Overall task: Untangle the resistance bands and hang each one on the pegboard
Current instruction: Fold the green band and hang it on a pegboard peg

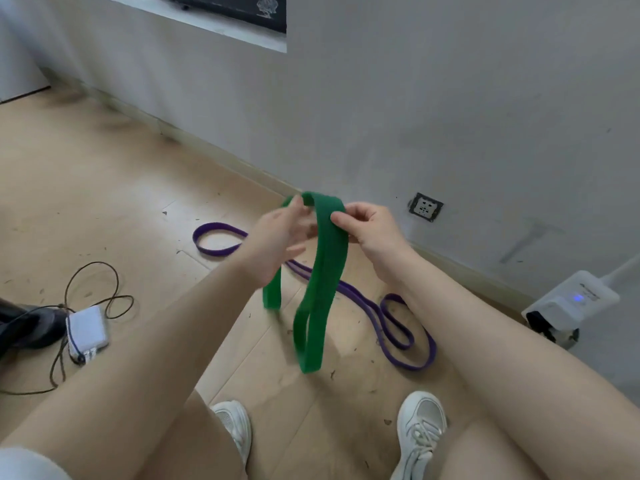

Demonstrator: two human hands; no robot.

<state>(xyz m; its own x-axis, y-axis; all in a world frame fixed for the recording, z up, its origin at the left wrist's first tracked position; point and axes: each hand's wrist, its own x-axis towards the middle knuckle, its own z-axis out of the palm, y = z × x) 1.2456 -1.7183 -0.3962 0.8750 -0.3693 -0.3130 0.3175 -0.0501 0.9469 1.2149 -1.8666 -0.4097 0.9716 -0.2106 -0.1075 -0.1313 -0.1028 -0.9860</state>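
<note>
Both hands hold the green band (323, 271) up over the floor (104, 202): the right hand (372, 230) pinches its top fold between thumb and fingers, while the blurred left hand (280, 237) holds the fold's left side, its exact grip unclear. The band's loops hang down, and the purple band (391, 320) lies snaked on the floor beyond, near the wall (415, 98).

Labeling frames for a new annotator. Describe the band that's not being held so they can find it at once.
Start at the wall outlet low on the grey wall, then drop to the wooden floor below it. The purple band lies there in loose loops, running behind the hands toward the shoes. It is narrow, purple and on the floor; the green band is wider and hangs in the air.
</note>
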